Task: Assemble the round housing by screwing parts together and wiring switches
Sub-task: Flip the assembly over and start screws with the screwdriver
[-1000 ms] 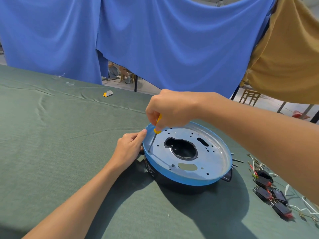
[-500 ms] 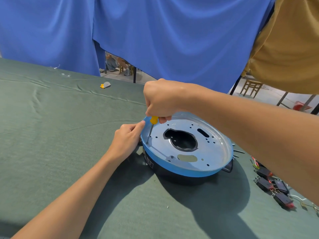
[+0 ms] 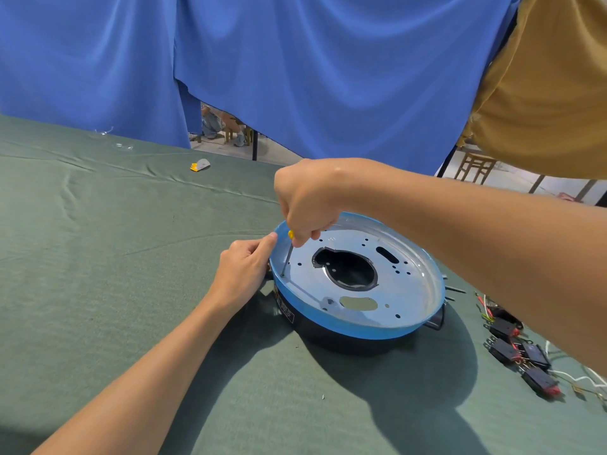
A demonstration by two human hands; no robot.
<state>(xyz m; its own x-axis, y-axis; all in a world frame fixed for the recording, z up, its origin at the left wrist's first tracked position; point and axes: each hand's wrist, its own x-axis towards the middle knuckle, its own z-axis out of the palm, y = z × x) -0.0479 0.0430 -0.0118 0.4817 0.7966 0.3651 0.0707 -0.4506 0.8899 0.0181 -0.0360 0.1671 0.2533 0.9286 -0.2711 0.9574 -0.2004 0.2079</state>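
Note:
The round housing (image 3: 404, 297), a metal plate with a blue rim over a black base, lies on the green table. My right hand (image 3: 307, 201) grips a yellow-handled screwdriver (image 3: 286, 256) held nearly upright, its tip on the plate near the left rim. My left hand (image 3: 243, 269) holds the housing's left edge, fingers curled against the rim, thumb at its top. Several black switches (image 3: 519, 353) with red ends and coloured wires lie right of the housing.
A green cloth covers the table (image 3: 98, 274). A small grey and yellow object (image 3: 200, 165) lies far back. Loose screws (image 3: 455, 292) sit by the housing's right side. Blue and tan curtains hang behind the table.
The view has shifted slightly. My right hand has turned on the screwdriver handle, the tip staying at the same spot. My left hand has kept its hold on the rim.

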